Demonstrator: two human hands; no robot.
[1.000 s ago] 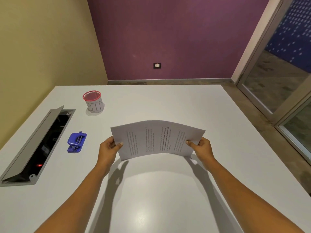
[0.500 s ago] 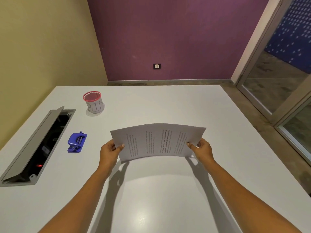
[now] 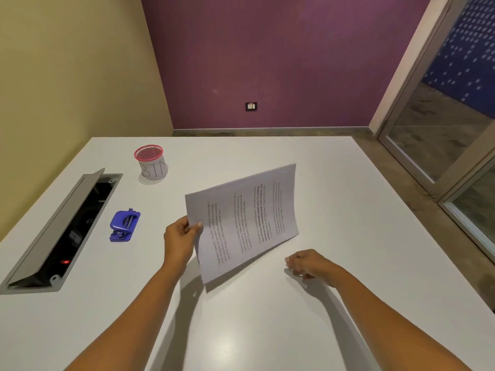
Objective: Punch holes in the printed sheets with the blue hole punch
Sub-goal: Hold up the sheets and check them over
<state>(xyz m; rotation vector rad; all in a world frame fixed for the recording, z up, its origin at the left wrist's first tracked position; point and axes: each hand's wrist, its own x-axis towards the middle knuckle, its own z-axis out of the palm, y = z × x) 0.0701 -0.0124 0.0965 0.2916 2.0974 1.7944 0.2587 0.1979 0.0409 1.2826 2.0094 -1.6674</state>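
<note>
My left hand (image 3: 180, 238) grips the printed sheets (image 3: 242, 222) by their left edge, thumb on top. The sheets hang tilted above the white table, their right side raised and curled. My right hand (image 3: 308, 263) hovers low over the table just below the sheets' right corner, fingers loosely curled and holding nothing. The blue hole punch (image 3: 124, 226) lies on the table to the left of my left hand, apart from it.
A pink mesh cup labelled BIN (image 3: 151, 163) stands at the back left. An open grey cable box (image 3: 57, 231) is sunk into the white table (image 3: 348, 210) along its left side. A glass door is at the right.
My right hand has let go of the sheets and dropped toward the table. The sheets, held by my left hand alone, have swung up and tilted, right side higher.
</note>
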